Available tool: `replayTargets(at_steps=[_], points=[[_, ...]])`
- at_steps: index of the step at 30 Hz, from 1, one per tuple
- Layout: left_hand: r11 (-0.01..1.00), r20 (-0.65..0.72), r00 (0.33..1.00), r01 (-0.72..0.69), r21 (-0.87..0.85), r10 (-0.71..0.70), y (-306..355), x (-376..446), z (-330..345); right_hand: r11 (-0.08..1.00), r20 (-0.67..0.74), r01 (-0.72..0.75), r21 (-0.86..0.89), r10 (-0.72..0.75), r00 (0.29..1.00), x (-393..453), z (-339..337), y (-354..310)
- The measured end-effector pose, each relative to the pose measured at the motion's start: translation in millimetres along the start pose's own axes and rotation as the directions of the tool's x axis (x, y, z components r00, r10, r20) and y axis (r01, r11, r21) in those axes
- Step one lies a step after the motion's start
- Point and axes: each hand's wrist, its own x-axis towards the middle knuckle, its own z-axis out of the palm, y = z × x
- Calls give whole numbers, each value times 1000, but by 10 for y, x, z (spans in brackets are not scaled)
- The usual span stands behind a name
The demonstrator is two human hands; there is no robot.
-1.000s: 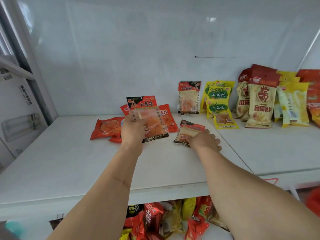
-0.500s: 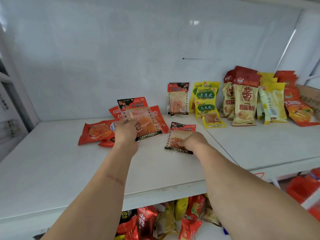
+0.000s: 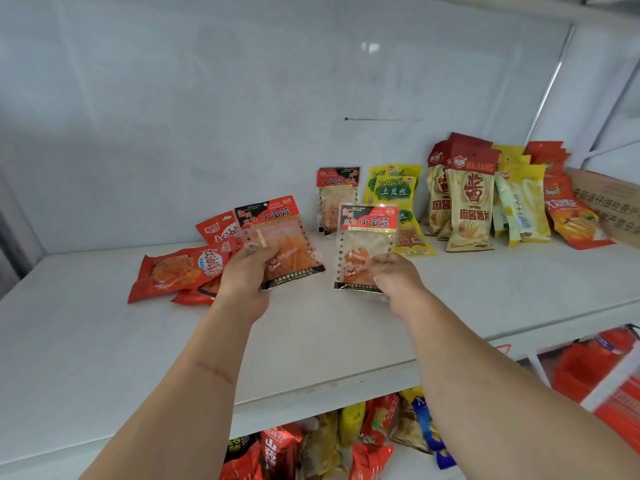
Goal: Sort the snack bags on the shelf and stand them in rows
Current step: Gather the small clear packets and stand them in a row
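Your right hand (image 3: pixel 393 275) has lifted its clear gluten-strip bag (image 3: pixel 367 244) off the shelf (image 3: pixel 104 341), fingers pinching the lower edge, while your left hand (image 3: pixel 247 271) grips a matching bag (image 3: pixel 278 240). Stand both upright, probably behind the same-kind bag (image 3: pixel 337 199) at the far wall, labels facing you.

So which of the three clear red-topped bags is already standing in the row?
The red-topped bag at the back wall, beside the green-and-yellow bags; the other two are in hands.

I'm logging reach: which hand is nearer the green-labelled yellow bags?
Right. The right hand, holding a clear bag, is just left of the yellow bags; the left hand is farther left.
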Motion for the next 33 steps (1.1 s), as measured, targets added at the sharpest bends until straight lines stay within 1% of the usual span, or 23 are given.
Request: replayTargets(at_steps=[4, 7, 9, 12, 14, 18, 23, 25, 29, 33], points=[[1000, 53, 999, -2, -22, 3, -36, -4, 119, 995, 11, 45, 93, -46, 999, 158, -88, 5], [998, 60, 997, -47, 44, 45, -77, 63, 213, 984, 45, 74, 163, -82, 996, 350, -139, -23], [989, 41, 996, -79, 126, 74, -107, 128, 259, 973, 70, 101, 207, -117, 991, 519, -143, -52], [969, 6, 994, -103, 224, 105, -154, 212, 344, 968, 133, 142, 205, -171, 976, 758, -142, -116], [968, -35, 992, -112, 225, 123, -176, 256, 433, 969, 188, 147, 200, -185, 965, 920, -139, -155], [966, -119, 977, -147, 211, 175, -235, 318, 613, 979, 259, 175, 109, -198, 945, 1206, -79, -217], [948, -173, 961, -165, 271, 217, -321, 368, 781, 960, 382, 149, 239, -234, 894, 1493, 61, -227], [941, -187, 957, -160, 296, 222, -337, 416, 849, 951, 384, 135, 277, -239, 892, 1598, 125, -213], [935, -201, 953, -153, 319, 225, -356, 547, 933, 940, 344, 128, 318, -240, 908, 1828, 267, -143], [942, -202, 959, -128, 311, 197, -398, 658, 980, 948, 263, 150, 281, -227, 938, 1976, 419, -74]])
